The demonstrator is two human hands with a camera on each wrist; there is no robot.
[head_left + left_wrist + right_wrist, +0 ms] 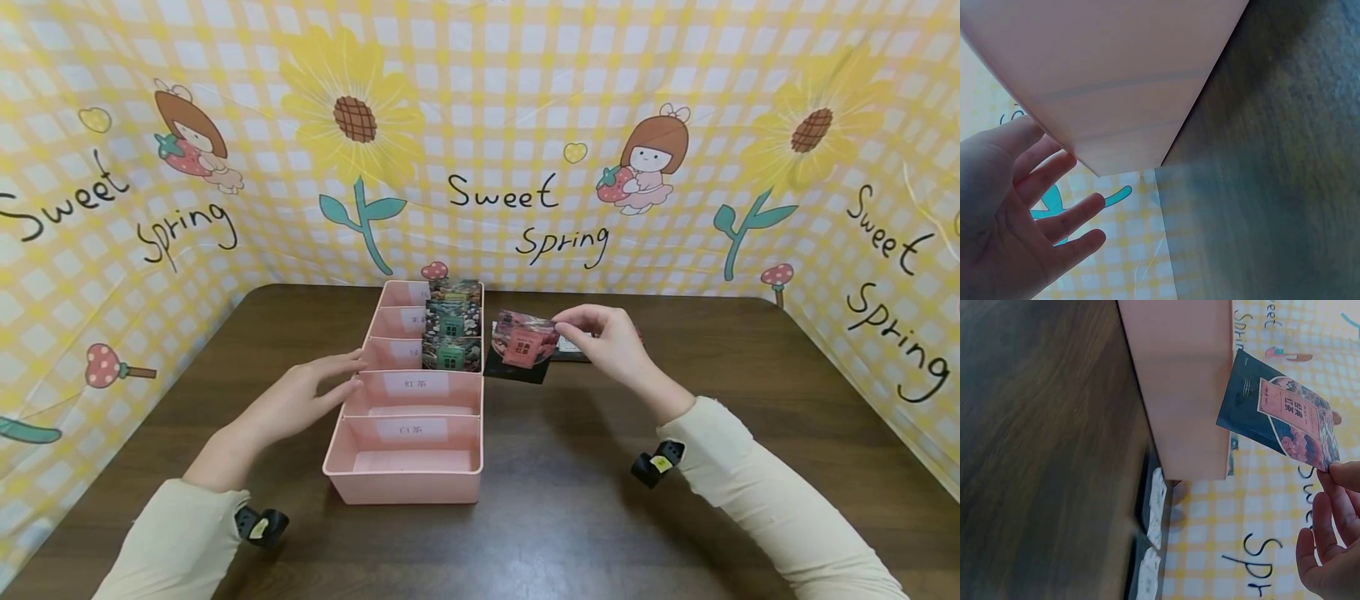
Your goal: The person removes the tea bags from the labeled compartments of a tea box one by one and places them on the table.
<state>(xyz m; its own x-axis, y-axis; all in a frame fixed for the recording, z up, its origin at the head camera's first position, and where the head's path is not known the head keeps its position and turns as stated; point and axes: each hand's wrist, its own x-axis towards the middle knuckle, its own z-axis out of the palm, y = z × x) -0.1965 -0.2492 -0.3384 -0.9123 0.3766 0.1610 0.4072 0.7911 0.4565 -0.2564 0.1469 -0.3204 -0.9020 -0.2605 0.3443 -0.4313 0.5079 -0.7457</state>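
A long pink divided box [405, 487] stands on the table, with white paper labels inside its compartments. My left hand [296, 396] is at the box's left rim, fingertips touching it; in the left wrist view the other fingers [1079, 250] spread loosely below. Between thumb and fingertips, my right hand [611, 346] pinches a tea sachet [521, 346] by its corner, just right of the box. That sachet is dark with a red label, seen face-on in the right wrist view [1291, 409]. Sachets with green labels [450, 354] stand in the box's rear compartments.
Behind my right hand, more dark sachets [570, 357] lie on the brown table [570, 500]; two show along the table in the right wrist view [1147, 569]. A yellow checked cloth [495, 108] hangs around the back and sides.
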